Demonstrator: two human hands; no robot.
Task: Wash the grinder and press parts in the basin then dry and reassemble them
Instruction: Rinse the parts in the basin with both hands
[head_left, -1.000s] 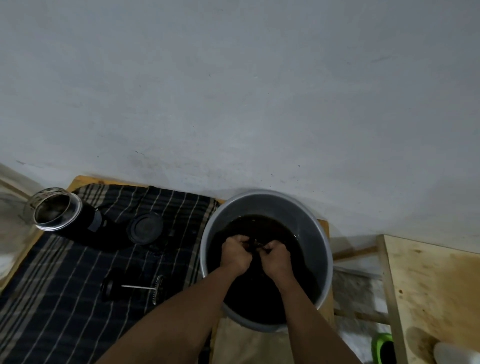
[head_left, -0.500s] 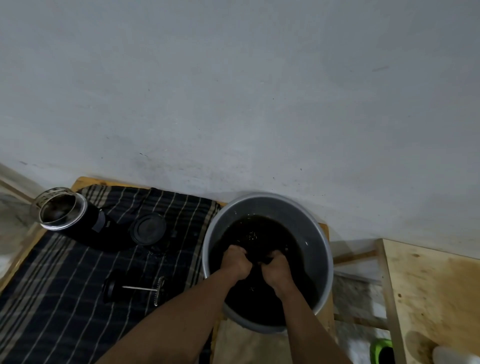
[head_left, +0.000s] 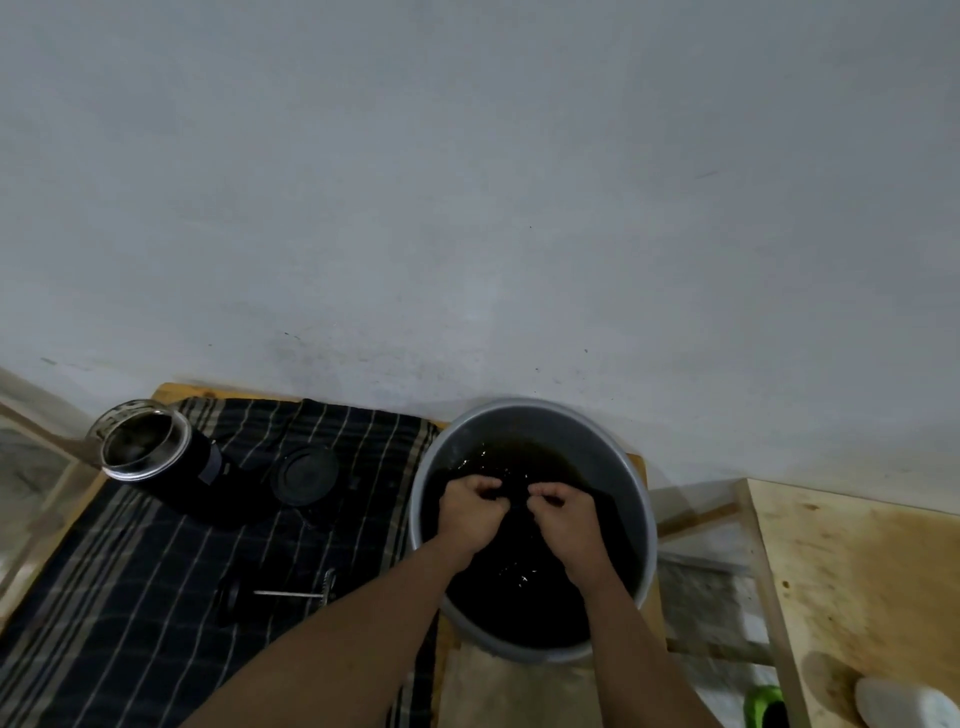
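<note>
Grey basin (head_left: 574, 427) of dark water, both forearms reaching in: left hand (head_left: 469, 512) and right hand (head_left: 563, 512) knuckles-up, fingers curled toward each other, anything gripped indiscernible; plunger (head_left: 291, 593) on striped cloth (head_left: 130, 597), left of left hand.

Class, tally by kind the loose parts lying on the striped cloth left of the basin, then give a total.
French press beaker, lying on its side: 1
Round black lid: 1
Plunger with rod, knob and filter: 1
Total: 3
</note>
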